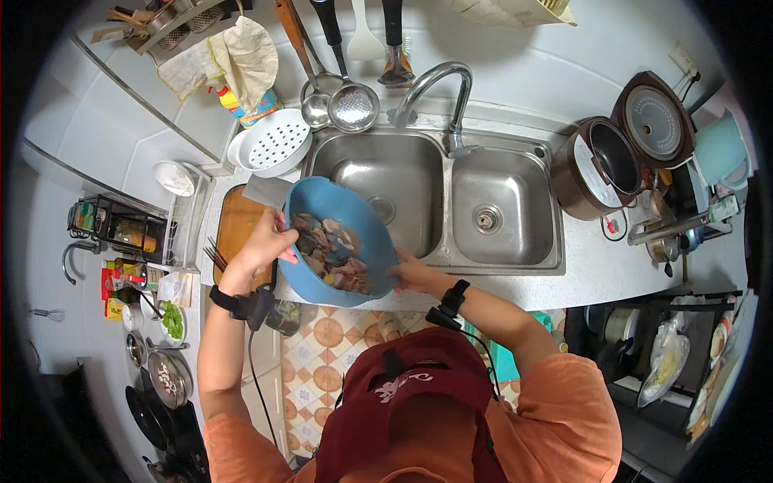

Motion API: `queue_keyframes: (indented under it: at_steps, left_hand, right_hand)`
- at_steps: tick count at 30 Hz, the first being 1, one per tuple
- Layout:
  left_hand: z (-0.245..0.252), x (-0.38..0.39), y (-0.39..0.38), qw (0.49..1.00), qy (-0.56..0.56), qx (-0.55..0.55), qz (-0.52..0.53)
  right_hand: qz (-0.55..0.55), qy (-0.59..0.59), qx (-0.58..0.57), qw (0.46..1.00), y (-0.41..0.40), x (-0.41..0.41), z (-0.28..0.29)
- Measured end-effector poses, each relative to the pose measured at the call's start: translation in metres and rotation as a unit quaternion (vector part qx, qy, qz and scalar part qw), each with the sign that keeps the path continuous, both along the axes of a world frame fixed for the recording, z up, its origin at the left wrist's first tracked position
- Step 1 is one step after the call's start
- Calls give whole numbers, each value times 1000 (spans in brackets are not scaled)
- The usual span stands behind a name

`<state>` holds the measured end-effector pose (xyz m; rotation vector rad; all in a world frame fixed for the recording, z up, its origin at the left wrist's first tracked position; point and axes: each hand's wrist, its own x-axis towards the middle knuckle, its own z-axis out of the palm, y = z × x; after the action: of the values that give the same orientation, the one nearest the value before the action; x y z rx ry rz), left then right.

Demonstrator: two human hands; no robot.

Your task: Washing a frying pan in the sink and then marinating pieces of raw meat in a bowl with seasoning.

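Observation:
Between my two hands is a blue plastic basin (pixel 338 208), tilted, with cut pieces of raw meat (pixel 332 253) gathered along its lower left side. My left hand (pixel 272 236) grips the left rim, thumb on the inside. At the right rim, my right hand (pixel 415 271) holds the wall with its fingers. The basin covers part of the counter's front edge and of the left bowl of the steel sink (pixel 416 181). Partly hidden behind it lies a wooden cutting board (pixel 238 211), with a grey flat blade (pixel 266 191) at its top edge.
A chrome faucet (pixel 462 108) arches over the sink. Left of it stands a white perforated colander (pixel 275 142). An open rice cooker (pixel 595 169) is on the right counter. On the left counter are a plate of green leaves (pixel 173 320) and a metal bowl (pixel 169 377).

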<state>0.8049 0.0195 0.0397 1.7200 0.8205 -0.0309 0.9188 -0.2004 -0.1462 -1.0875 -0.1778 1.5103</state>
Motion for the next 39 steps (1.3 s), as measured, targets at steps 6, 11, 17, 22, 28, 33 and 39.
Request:
queue_keyframes:
  at_steps: [6,11,17,22,28,33,39]
  left_hand:
    - [16,18,-6,999,17,32,-13]
    - [12,16,-7,999,37,21,-13]
    - [4,21,-13,997,43,60,5]
    - [4,24,-11,992,53,107,-27]
    - [21,31,-22,992,94,85,-28]
    - [21,28,-32,986,70,141,-59]
    - [28,39,-41,982,89,152,-68]
  right_hand:
    - [28,73,0,997,8,-3,-17]
    - [1,4,-17,1000,7,3,-3]
    - [-21,0,-14,1000,3,10,-3]
    - [110,-76,-14,991,-2,9,8]
    - [88,-493,165,850,50,58,-13]
    - [209,-460,48,862,98,28,-3]
    - [210,-454,-13,866,112,6,-23]
